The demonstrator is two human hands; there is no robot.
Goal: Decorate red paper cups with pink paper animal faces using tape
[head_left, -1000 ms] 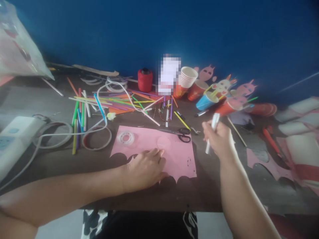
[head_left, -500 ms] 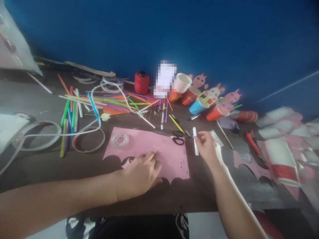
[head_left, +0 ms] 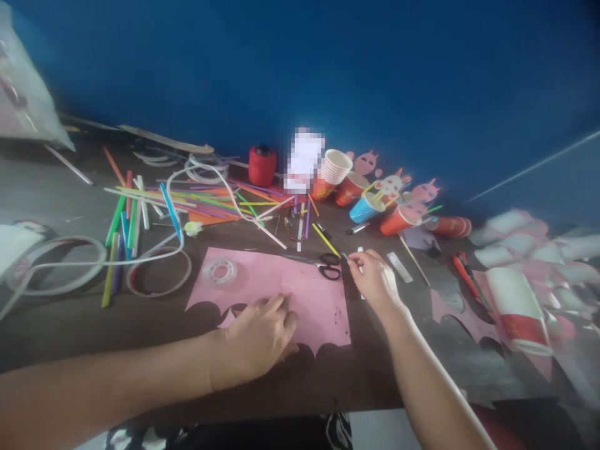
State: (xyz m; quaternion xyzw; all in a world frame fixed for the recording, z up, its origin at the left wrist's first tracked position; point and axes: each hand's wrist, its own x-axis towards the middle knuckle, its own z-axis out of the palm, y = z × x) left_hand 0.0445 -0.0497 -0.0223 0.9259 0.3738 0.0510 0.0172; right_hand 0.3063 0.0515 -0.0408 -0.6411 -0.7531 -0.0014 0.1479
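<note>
My left hand [head_left: 260,332] rests on the lower part of a pink paper sheet [head_left: 307,312] with a scalloped front edge. Its fingers are bent and pressed together; whatever is under them is hidden. Right of the sheet, my right hand [head_left: 375,280] has thumb and finger closed at the near end of a slim pen-like tool [head_left: 345,256]. Partly behind that hand lies a white strip [head_left: 362,296]. Black-handled scissors [head_left: 329,267] lie across the sheet's upper right, and a clear tape roll [head_left: 220,271] sits on its upper left.
Colourful straws [head_left: 210,197], a white cable [head_left: 154,256] and large tape rings [head_left: 159,292] spread over the left. Paper cups with pink cut-out figures [head_left: 365,164] stand at the back. A red cutter [head_left: 465,275], pink scraps and a white-red cup [head_left: 518,309] lie right.
My right hand has moved left from the white strip to the slim tool near the scissors and closed its fingertips there. My left hand stays on the sheet. The view has shifted slightly.
</note>
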